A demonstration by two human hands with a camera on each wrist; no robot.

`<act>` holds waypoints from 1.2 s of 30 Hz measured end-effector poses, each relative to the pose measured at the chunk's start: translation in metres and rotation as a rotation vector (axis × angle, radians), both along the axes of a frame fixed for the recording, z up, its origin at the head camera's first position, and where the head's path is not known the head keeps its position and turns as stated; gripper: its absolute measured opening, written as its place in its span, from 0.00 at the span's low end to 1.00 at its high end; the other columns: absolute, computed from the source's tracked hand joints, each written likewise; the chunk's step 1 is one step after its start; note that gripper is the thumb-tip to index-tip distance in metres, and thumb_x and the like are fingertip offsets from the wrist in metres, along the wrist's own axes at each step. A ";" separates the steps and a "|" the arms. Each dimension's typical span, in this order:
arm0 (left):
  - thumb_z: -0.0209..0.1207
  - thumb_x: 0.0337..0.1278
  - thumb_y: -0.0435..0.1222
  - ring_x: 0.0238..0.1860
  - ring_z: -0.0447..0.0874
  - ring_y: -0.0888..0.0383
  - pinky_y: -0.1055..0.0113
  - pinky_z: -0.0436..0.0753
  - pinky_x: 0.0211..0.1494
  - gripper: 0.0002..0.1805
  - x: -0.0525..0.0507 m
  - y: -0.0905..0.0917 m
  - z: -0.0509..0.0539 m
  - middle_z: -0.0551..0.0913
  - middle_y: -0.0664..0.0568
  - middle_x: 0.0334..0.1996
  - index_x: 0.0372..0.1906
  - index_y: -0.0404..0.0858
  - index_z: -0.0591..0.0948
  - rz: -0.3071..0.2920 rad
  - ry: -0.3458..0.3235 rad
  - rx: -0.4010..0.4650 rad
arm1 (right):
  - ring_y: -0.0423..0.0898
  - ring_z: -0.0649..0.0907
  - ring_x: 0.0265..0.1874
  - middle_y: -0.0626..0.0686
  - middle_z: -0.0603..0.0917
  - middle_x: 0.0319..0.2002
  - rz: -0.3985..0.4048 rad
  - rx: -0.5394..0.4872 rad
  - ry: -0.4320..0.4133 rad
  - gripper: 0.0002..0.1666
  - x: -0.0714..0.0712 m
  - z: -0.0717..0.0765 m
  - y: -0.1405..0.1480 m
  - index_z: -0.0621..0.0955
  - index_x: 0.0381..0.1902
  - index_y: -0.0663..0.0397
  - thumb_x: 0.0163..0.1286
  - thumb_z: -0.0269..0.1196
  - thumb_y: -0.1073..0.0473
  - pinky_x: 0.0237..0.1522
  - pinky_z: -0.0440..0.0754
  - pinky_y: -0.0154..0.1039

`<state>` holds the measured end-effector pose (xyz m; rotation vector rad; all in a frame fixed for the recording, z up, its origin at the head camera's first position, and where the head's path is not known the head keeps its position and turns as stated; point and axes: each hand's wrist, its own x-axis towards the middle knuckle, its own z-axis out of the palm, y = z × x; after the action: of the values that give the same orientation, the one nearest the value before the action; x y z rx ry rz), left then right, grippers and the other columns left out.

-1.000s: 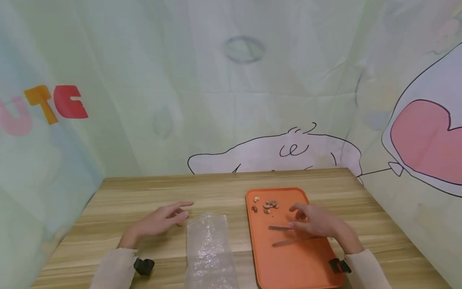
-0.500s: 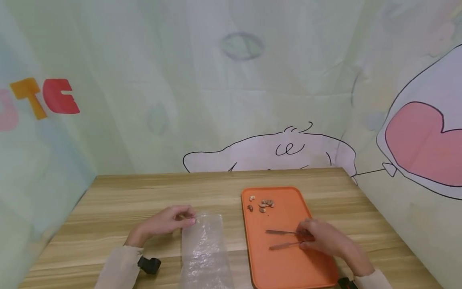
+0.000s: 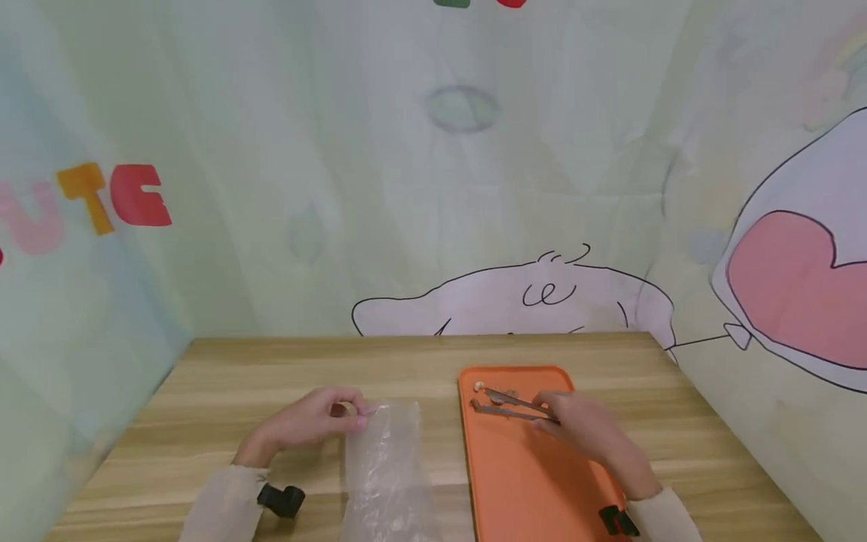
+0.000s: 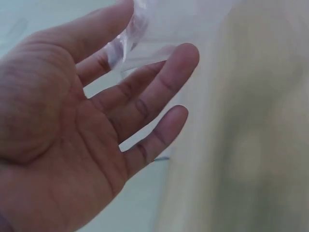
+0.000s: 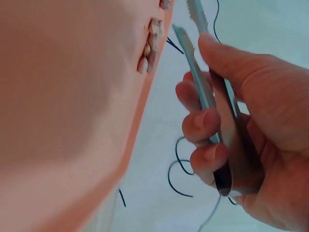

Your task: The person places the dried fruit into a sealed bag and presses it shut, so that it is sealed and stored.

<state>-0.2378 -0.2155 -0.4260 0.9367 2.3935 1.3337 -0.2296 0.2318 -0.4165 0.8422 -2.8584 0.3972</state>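
My left hand (image 3: 308, 418) pinches the top left corner of a clear plastic bag (image 3: 387, 470) lying flat on the table. In the left wrist view, thumb and index finger meet at the bag's film (image 4: 178, 21), while the other fingers extend loosely. My right hand (image 3: 585, 425) grips metal tongs (image 5: 234, 154) with toothed tips, its fingers along one arm and the thumb on the other. The tongs' arms stand apart above the far end of an orange tray (image 3: 518, 482). Several small brown and pale nut-like pieces (image 5: 150, 46) lie there, partly hidden by the tongs in the head view.
The wood-grain table (image 3: 271, 361) extends around the bag and tray. A printed cloth backdrop (image 3: 305, 150) rises behind the table and on both sides. The tray has a low raised rim.
My left hand has moved onto the bag's corner and taken hold of it. My right hand has picked up the tongs from the tray and carried them forward over the brown pieces.
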 end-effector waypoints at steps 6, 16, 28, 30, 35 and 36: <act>0.63 0.68 0.40 0.40 0.82 0.60 0.67 0.79 0.45 0.04 0.002 0.014 0.035 0.80 0.42 0.60 0.38 0.45 0.81 0.052 0.143 0.014 | 0.36 0.69 0.21 0.43 0.77 0.27 -0.036 -0.003 -0.075 0.11 -0.004 -0.010 -0.005 0.83 0.43 0.59 0.66 0.70 0.59 0.22 0.69 0.33; 0.64 0.65 0.40 0.48 0.83 0.62 0.65 0.77 0.47 0.03 0.016 0.024 0.082 0.85 0.53 0.55 0.35 0.49 0.82 0.080 0.331 -0.018 | 0.33 0.67 0.18 0.39 0.75 0.22 -0.013 -0.026 0.018 0.10 -0.009 -0.013 -0.006 0.80 0.30 0.51 0.62 0.73 0.59 0.20 0.67 0.32; 0.64 0.66 0.41 0.54 0.83 0.59 0.63 0.80 0.51 0.02 0.021 0.041 0.091 0.86 0.57 0.51 0.36 0.50 0.82 0.047 0.394 -0.060 | 0.30 0.77 0.23 0.35 0.82 0.26 0.001 -0.160 0.148 0.07 0.002 0.051 -0.007 0.82 0.31 0.40 0.64 0.71 0.58 0.24 0.74 0.32; 0.64 0.66 0.41 0.57 0.82 0.58 0.61 0.80 0.53 0.02 0.021 0.046 0.089 0.86 0.57 0.51 0.36 0.50 0.82 0.017 0.385 -0.062 | 0.30 0.78 0.24 0.34 0.82 0.26 0.020 -0.204 0.215 0.08 0.009 0.069 -0.010 0.82 0.32 0.39 0.63 0.72 0.59 0.25 0.76 0.33; 0.64 0.65 0.41 0.59 0.80 0.57 0.59 0.79 0.57 0.03 0.023 0.059 0.087 0.85 0.58 0.51 0.35 0.51 0.82 -0.040 0.392 -0.059 | 0.28 0.78 0.24 0.34 0.83 0.28 0.190 -0.277 0.433 0.12 0.030 0.098 -0.021 0.83 0.33 0.40 0.58 0.75 0.62 0.24 0.77 0.29; 0.65 0.65 0.40 0.59 0.80 0.58 0.59 0.79 0.57 0.03 0.025 0.061 0.086 0.85 0.57 0.51 0.35 0.52 0.82 -0.045 0.397 -0.055 | 0.27 0.77 0.23 0.34 0.84 0.28 0.231 -0.275 0.457 0.11 0.033 0.101 -0.024 0.83 0.34 0.40 0.58 0.75 0.61 0.24 0.76 0.28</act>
<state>-0.2133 -0.1545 -0.3396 1.3374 2.6565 1.1450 -0.1970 0.2080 -0.3157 1.0517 -2.2383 0.5300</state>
